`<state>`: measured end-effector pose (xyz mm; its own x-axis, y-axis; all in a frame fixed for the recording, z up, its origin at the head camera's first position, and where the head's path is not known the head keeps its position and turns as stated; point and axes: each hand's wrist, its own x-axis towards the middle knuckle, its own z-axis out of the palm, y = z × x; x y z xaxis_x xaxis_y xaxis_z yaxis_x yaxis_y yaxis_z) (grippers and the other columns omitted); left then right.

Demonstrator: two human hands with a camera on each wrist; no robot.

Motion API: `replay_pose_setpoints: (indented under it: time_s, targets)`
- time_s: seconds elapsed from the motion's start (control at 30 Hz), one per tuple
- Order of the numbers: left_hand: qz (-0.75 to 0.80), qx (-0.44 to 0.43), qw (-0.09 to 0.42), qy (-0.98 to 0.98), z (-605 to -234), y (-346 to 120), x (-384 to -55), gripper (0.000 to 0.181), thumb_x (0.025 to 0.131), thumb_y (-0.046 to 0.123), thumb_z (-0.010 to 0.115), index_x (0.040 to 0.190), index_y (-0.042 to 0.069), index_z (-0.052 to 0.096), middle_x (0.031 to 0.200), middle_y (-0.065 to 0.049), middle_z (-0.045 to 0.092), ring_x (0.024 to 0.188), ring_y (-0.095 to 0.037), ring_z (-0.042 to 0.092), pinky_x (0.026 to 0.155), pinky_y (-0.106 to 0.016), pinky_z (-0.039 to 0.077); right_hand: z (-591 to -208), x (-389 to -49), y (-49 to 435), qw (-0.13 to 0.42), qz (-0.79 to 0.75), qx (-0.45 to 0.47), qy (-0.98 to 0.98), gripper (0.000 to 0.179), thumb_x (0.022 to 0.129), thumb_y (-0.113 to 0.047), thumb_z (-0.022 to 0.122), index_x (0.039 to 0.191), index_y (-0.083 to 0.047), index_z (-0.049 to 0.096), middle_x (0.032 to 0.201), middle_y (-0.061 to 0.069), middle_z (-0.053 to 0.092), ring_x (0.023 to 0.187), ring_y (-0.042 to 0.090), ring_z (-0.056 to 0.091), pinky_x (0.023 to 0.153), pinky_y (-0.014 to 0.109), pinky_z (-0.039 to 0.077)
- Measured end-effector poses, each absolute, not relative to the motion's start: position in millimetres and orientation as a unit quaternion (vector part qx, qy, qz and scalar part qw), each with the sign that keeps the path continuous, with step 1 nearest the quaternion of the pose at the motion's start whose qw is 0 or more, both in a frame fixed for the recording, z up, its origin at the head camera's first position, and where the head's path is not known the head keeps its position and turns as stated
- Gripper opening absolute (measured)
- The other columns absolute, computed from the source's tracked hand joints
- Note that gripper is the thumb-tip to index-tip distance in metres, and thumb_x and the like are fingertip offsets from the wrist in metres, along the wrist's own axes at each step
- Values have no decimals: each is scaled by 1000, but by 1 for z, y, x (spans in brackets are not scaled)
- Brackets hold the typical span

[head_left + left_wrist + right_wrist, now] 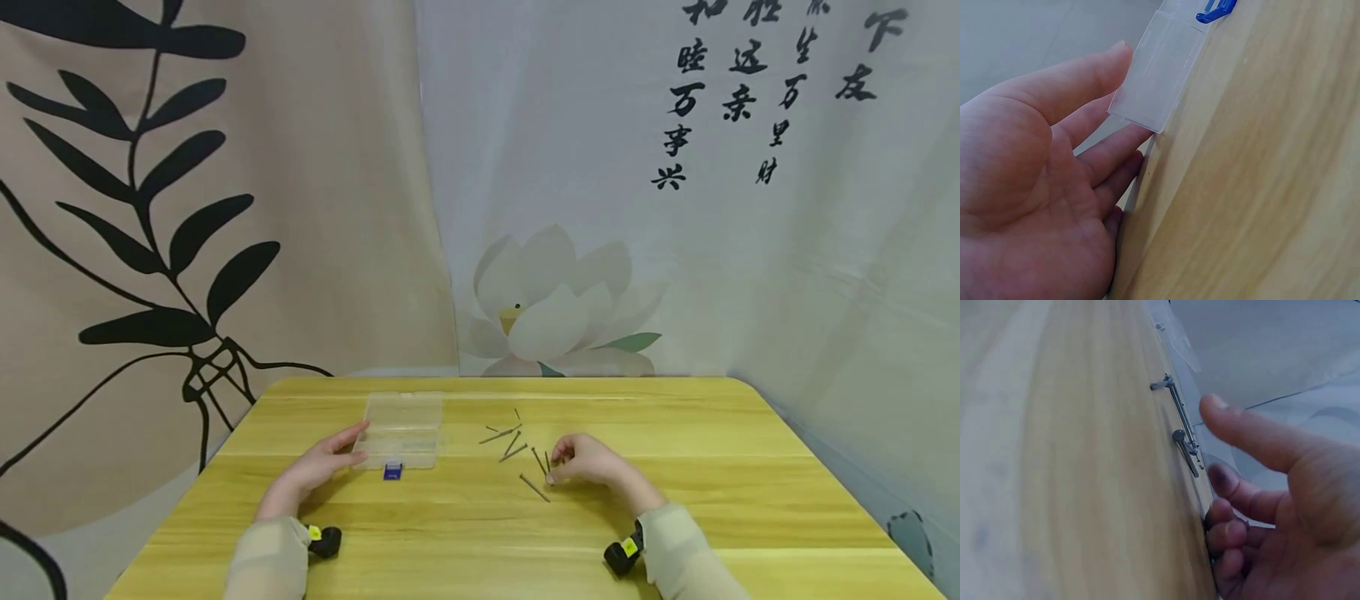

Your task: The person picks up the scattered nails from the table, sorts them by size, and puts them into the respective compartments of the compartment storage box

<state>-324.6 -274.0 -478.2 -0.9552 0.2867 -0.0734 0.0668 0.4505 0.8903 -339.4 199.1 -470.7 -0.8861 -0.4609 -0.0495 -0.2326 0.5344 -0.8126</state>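
My left hand (322, 461) is at the left end of a clear plastic box (402, 412) with its lid folded back. In the left wrist view, thumb and fingers are fairly straight around the box's near end. A blue latch (392, 472) sticks out at the box's front. My right hand (588, 467) is low over the table, right beside several metal nails (535, 488). In the right wrist view, its thumb and index finger stand apart, the other fingers curl in, and nails (1184, 415) lie just beyond the fingertips.
Longer and shorter nails (513, 452) lie scattered between the box and my right hand on the wooden table (450, 542). Behind the table's far edge hangs a printed cloth (360, 208). A black wrist camera (624, 557) sits on each wrist.
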Motion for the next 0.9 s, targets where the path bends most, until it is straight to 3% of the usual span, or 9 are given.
replay_pose_setpoints:
  time_s: [0.37,0.7,0.9]
  targets:
    - [516,97,107,845,-477,-273,-324,68,98,25,59,154,10,25,157,-23,17,143,-46,9,108,-66,15,-469,-332,194,91,-405,-163,895,34,68,-13,88,87,-4,61,80,3,55,73,17,46,65,32,40]
    - [514,107,106,845,-480,-274,-326,67,98,25,59,154,8,25,157,-24,15,142,-47,9,108,-67,14,-474,-341,212,76,-424,-167,887,24,73,-5,81,94,-1,70,75,2,57,68,15,50,60,29,44]
    - [518,105,105,843,-480,-275,-325,67,98,25,59,154,10,26,158,-23,14,143,-46,7,108,-68,13,-476,-344,223,54,-416,-151,895,24,74,-5,80,97,-4,73,84,1,65,77,15,54,67,31,47]
